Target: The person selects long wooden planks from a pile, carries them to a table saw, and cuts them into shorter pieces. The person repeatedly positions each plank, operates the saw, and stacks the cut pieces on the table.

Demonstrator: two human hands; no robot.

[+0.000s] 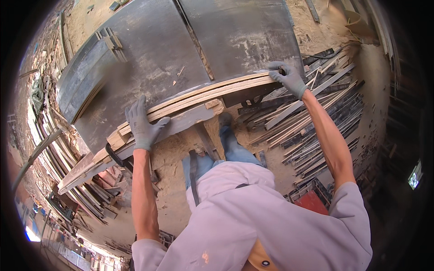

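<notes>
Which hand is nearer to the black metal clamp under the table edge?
Left. The left hand rests on the long pale wooden strips just above the black metal clamp; the right hand grips their far end.

A large dark plywood sheet lies flat on the workbench, scuffed and dusty, its pale layered edge facing the person.
</notes>
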